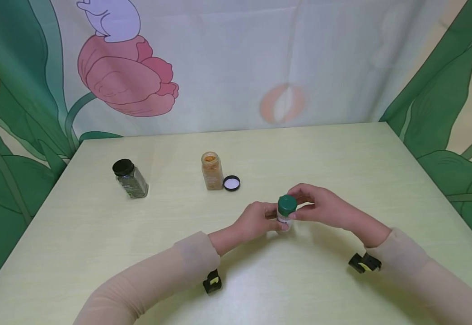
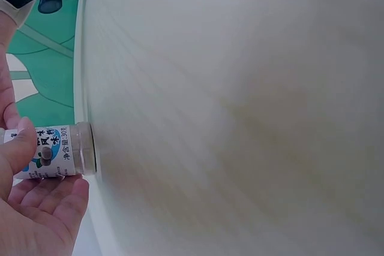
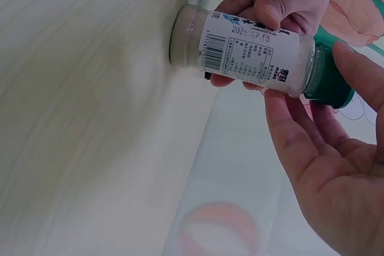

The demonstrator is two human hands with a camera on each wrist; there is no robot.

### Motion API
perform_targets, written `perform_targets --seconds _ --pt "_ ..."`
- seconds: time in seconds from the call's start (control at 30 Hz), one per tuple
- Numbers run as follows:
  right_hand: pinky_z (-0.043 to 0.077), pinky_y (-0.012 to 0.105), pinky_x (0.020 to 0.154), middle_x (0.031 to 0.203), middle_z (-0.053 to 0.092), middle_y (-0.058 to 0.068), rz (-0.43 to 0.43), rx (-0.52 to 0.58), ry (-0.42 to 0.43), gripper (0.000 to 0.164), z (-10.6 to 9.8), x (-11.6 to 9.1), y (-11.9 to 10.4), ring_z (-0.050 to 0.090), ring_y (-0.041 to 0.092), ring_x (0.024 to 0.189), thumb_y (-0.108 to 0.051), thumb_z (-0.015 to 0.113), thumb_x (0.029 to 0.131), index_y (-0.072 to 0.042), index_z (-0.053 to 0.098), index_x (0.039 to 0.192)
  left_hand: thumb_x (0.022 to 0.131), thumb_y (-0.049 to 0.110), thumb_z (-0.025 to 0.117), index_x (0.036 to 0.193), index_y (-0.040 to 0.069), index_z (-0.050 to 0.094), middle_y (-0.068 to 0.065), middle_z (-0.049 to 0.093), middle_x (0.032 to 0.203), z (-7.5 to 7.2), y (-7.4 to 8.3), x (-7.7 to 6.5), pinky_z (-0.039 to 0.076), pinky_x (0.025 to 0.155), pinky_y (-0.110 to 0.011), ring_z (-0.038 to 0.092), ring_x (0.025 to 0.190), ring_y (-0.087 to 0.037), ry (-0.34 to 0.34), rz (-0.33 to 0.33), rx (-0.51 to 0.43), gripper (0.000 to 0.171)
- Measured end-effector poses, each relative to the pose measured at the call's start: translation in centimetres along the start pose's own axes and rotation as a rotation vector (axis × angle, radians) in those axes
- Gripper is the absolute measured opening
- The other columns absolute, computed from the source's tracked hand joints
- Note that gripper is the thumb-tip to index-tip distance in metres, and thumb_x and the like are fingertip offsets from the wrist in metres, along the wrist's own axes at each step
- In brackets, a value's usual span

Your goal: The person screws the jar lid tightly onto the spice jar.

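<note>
A small clear spice jar [image 3: 251, 52] with a white printed label and a green cap [image 1: 287, 204] stands upright, its base at the table. My left hand [image 1: 254, 221] grips the jar's body from the left, thumb across the label. From the right, my right hand [image 1: 326, 207] holds the green cap between thumb and fingers. In the right wrist view the thumb meets the cap on one side, with the fingers along the other. The left wrist view shows the jar's lower part [image 2: 78, 149]; its cap is out of frame there.
An open square jar of orange-brown powder [image 1: 212, 174] stands farther back. Its right-hand neighbour is a black lid [image 1: 231, 183] lying with its white inside up. A black-capped jar of dark green contents [image 1: 132, 180] stands at the left. A printed curtain [image 1: 227, 67] hangs behind the table [image 1: 77, 253].
</note>
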State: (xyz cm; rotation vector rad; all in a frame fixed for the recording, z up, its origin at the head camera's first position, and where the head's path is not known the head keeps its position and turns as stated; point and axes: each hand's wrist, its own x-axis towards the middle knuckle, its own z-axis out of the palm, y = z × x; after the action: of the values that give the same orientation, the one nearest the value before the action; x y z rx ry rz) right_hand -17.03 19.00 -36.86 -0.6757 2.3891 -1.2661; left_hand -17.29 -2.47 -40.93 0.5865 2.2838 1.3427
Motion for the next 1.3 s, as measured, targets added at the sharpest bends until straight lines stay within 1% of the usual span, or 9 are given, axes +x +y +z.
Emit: perform_targets --seconds 0.1,0.23,0.33,0.63,0.8,0.93,1.03,1.17,1.3 --pt "0.059 0.034 0.101 0.129 0.064 0.019 -0.003 0.018 -0.026 0.042 -0.2 -0.1 0.1 0.062 0.034 0.123 -0.011 0.072 0.096 0.002 0.055 0.132 0.092 0.017 0.077 0.126 0.007 0.072 -0.012 0.073 0.128 0.0 0.0 0.0 0.047 0.117 -0.042 0.061 0.135 -0.027 -0.002 -0.004 -0.006 0.036" --pt "0.055 0.045 0.108 0.140 0.059 0.020 -0.015 0.028 -0.101 0.052 -0.9 -0.2 0.1 0.057 0.042 0.133 -0.013 0.070 0.097 0.000 0.050 0.143 0.092 0.016 0.077 0.128 0.006 0.071 -0.013 0.072 0.129 0.0 -0.2 0.1 0.046 0.118 -0.043 0.062 0.134 -0.028 -0.004 0.004 0.003 0.038" --pt "0.052 0.051 0.110 0.142 0.058 0.021 -0.022 0.019 -0.127 0.051 -1.2 -0.2 -0.3 0.055 0.044 0.136 -0.012 0.068 0.098 0.000 0.049 0.144 0.092 0.015 0.077 0.130 0.006 0.070 -0.014 0.072 0.130 0.0 -0.2 0.1 0.046 0.118 -0.044 0.063 0.133 -0.029 -0.002 0.009 0.013 0.040" --pt "0.056 0.050 0.106 0.134 0.063 0.021 -0.022 0.010 -0.082 0.040 -0.7 0.1 -0.3 0.061 0.041 0.128 -0.011 0.069 0.098 0.002 0.058 0.134 0.092 0.014 0.077 0.131 0.005 0.069 -0.014 0.072 0.129 -0.1 -0.3 0.2 0.047 0.118 -0.043 0.064 0.131 -0.030 -0.010 0.015 0.007 0.041" --pt "0.058 0.044 0.103 0.129 0.064 0.020 -0.024 0.014 -0.046 0.034 -0.3 0.3 -0.1 0.063 0.039 0.124 -0.008 0.070 0.096 0.002 0.058 0.127 0.092 0.014 0.077 0.131 0.005 0.069 -0.014 0.073 0.128 -0.1 -0.3 0.2 0.048 0.116 -0.042 0.065 0.130 -0.029 -0.013 0.029 0.019 0.041" --pt "0.059 0.039 0.101 0.126 0.064 0.020 -0.021 0.012 -0.028 0.034 -0.1 0.3 -0.1 0.063 0.038 0.123 -0.009 0.072 0.095 0.003 0.058 0.124 0.092 0.014 0.077 0.130 0.006 0.070 -0.013 0.073 0.128 -0.2 -0.3 0.1 0.048 0.116 -0.042 0.065 0.130 -0.029 -0.010 0.018 0.015 0.039" --pt "0.059 0.039 0.102 0.130 0.063 0.021 -0.015 0.020 -0.051 0.043 -0.2 0.4 -0.1 0.062 0.039 0.126 -0.010 0.073 0.095 0.003 0.055 0.131 0.092 0.014 0.077 0.127 0.006 0.071 -0.012 0.073 0.127 -0.3 -0.3 -0.1 0.048 0.117 -0.042 0.064 0.131 -0.028 -0.011 0.011 0.007 0.037" --pt "0.054 0.048 0.108 0.142 0.058 0.022 0.000 0.027 -0.119 0.058 -0.6 0.4 0.0 0.056 0.042 0.133 -0.012 0.072 0.096 0.003 0.047 0.146 0.092 0.015 0.077 0.126 0.006 0.072 -0.012 0.074 0.127 -0.4 -0.3 -0.2 0.049 0.115 -0.041 0.064 0.131 -0.027 -0.014 0.014 0.023 0.036" --pt "0.052 0.052 0.110 0.143 0.058 0.023 -0.029 0.010 -0.152 0.055 -0.6 0.6 -0.1 0.057 0.043 0.134 -0.012 0.068 0.098 0.002 0.047 0.147 0.092 0.015 0.077 0.125 0.005 0.072 -0.013 0.074 0.126 -0.6 -0.3 -0.5 0.051 0.113 -0.040 0.066 0.129 -0.028 -0.015 0.026 0.057 0.036"
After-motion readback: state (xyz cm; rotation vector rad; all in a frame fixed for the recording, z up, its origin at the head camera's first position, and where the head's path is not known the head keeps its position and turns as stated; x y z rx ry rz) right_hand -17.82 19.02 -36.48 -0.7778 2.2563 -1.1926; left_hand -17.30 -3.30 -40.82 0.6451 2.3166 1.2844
